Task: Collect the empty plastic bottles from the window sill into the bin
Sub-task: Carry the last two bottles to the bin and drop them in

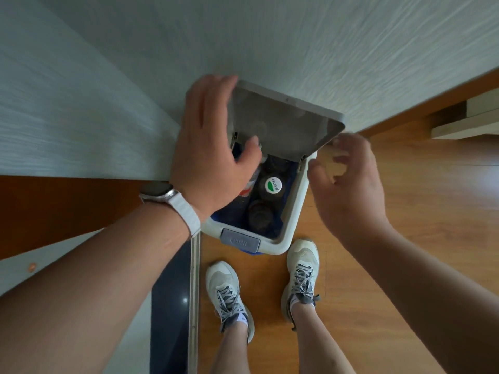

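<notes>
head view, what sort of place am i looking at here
Likely a room in a home or hotel: wood-look floor, pale textured wall, and a small push-lid bin holding bottles.
</notes>
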The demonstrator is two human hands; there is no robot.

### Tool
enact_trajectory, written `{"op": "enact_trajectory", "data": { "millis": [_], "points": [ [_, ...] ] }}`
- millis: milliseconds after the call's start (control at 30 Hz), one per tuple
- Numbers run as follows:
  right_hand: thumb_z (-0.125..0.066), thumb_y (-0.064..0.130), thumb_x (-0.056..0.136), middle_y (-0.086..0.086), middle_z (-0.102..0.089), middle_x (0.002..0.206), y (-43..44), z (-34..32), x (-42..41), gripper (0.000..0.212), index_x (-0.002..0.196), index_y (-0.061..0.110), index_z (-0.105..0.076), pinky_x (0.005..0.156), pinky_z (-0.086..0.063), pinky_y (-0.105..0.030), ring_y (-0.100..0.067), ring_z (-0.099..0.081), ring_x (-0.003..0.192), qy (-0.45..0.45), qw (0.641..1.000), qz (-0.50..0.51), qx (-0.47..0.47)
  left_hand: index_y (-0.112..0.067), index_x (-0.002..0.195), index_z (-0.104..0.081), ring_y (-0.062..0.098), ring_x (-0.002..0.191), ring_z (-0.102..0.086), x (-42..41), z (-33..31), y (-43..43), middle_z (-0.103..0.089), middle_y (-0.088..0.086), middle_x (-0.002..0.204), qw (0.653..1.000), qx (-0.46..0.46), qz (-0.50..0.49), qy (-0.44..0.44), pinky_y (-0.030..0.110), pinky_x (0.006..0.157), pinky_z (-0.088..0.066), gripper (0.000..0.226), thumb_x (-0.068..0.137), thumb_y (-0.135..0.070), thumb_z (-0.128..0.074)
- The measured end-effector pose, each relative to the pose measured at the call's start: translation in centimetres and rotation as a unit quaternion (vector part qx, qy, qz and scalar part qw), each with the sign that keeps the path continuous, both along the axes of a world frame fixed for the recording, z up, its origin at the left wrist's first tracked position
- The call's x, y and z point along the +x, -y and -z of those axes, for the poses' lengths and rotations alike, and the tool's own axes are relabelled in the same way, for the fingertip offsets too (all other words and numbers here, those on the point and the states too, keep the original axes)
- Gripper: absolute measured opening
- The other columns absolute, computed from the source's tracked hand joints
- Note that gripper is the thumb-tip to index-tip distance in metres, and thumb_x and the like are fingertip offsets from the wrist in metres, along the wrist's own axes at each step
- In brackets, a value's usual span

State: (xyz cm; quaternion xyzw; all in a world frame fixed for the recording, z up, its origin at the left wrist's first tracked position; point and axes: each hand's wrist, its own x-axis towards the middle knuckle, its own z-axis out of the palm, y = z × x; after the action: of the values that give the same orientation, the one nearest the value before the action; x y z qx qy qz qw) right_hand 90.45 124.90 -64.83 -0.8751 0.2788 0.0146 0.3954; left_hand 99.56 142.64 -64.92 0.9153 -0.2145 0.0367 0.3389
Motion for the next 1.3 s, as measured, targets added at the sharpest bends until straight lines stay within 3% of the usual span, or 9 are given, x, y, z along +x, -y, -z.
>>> {"op": "enact_trajectory", "data": {
  "millis": [100,167,267,367,533,700,833,1000,1300],
  "points": [
    [-0.059,0.036,0.088,0.013,-0.051,0.128,0.3,-1.9,1.0,0.053,0.137,0.027,-0.040,0.092,-0.048,-0.036,-0.004,-0.052,0.113,0.050,0.998,0.003,0.028,0.005,0.138,-0.046,0.034,0.132,-0.044,1.2,-1.3,-0.4,-0.048,0.023,0.139,0.999,0.022,0.048,-0.012,0.030,0.115,-0.031,0.059,0.086,-0.019,-0.063],
    [-0.058,0.035,0.090,0.014,-0.053,0.124,0.3,-2.5,1.2,0.044,0.132,0.024,-0.050,0.091,-0.047,-0.031,-0.007,-0.054,0.111,0.063,0.997,-0.040,0.007,-0.001,0.132,-0.055,0.031,0.126,-0.048,1.3,-1.4,-0.7,-0.056,0.018,0.134,0.993,0.076,0.084,-0.015,0.023,0.108,-0.029,0.050,0.088,-0.025,-0.058],
    [-0.056,0.031,0.092,0.009,-0.059,0.114,0.0,-2.5,0.2,0.033,0.121,0.017,-0.061,0.084,-0.041,-0.021,-0.009,-0.054,0.105,0.075,0.988,-0.125,-0.044,-0.001,0.122,-0.063,0.032,0.107,-0.053,0.2,-1.3,-1.4,-0.062,0.017,0.115,0.988,0.117,0.106,0.002,0.031,0.093,-0.037,0.042,0.088,-0.026,-0.057],
    [-0.056,0.027,0.093,0.001,-0.063,0.115,-0.7,-1.7,-1.9,0.031,0.118,0.011,-0.063,0.088,-0.042,-0.024,-0.016,-0.057,0.106,0.080,0.973,-0.203,-0.075,-0.003,0.113,-0.067,0.030,0.096,-0.053,-1.7,-0.9,-2.7,-0.064,0.014,0.103,0.985,0.129,0.111,0.006,0.033,0.084,-0.039,0.032,0.089,-0.023,-0.057],
    [-0.051,0.032,0.093,-0.002,-0.062,0.121,-2.5,0.2,-5.9,0.036,0.122,0.013,-0.062,0.091,-0.050,-0.037,-0.020,-0.056,0.111,0.031,0.944,-0.306,-0.117,-0.003,0.113,-0.069,0.028,0.108,-0.059,-6.6,1.0,-5.7,-0.068,0.012,0.112,0.977,0.159,0.139,-0.033,0.037,0.094,-0.048,0.031,0.091,-0.020,-0.056],
    [-0.061,0.034,0.087,-0.004,-0.055,0.131,-4.2,3.3,-8.8,0.044,0.126,0.015,-0.059,0.091,-0.048,-0.039,-0.024,-0.048,0.122,-0.028,0.919,-0.355,-0.168,-0.004,0.125,-0.064,0.030,0.128,-0.053,-10.2,4.0,-7.8,-0.061,0.014,0.132,0.964,0.204,0.150,-0.084,0.040,0.105,-0.043,0.041,0.091,-0.022,-0.051],
    [-0.065,0.028,0.084,-0.007,-0.055,0.131,-4.7,5.6,-9.7,0.039,0.120,0.014,-0.062,0.087,-0.049,-0.040,-0.025,-0.047,0.123,-0.036,0.909,-0.376,-0.176,-0.005,0.130,-0.061,0.031,0.133,-0.049,-11.7,6.4,-8.3,-0.056,0.015,0.140,0.951,0.238,0.152,-0.121,0.042,0.108,-0.040,0.045,0.093,-0.025,-0.047],
    [-0.061,0.029,0.084,-0.006,-0.048,0.137,-4.8,7.7,-10.4,0.040,0.121,0.014,-0.060,0.093,-0.046,-0.042,-0.025,-0.041,0.130,-0.067,0.891,-0.409,-0.187,-0.008,0.137,-0.056,0.030,0.139,-0.042,-12.6,8.8,-8.3,-0.047,0.013,0.149,0.939,0.274,0.145,-0.149,0.041,0.112,-0.027,0.049,0.090,-0.019,-0.064],
    [-0.060,0.029,0.082,-0.008,-0.036,0.149,-4.8,8.8,-11.4,0.056,0.135,0.015,-0.049,0.104,-0.036,-0.052,-0.028,-0.030,0.138,-0.110,0.873,-0.434,-0.195,-0.011,0.140,-0.053,0.028,0.143,-0.036,-13.1,9.4,-8.5,-0.042,0.010,0.153,0.935,0.283,0.138,-0.162,0.046,0.113,-0.029,0.051,0.090,-0.019,-0.061]
  ]
}}
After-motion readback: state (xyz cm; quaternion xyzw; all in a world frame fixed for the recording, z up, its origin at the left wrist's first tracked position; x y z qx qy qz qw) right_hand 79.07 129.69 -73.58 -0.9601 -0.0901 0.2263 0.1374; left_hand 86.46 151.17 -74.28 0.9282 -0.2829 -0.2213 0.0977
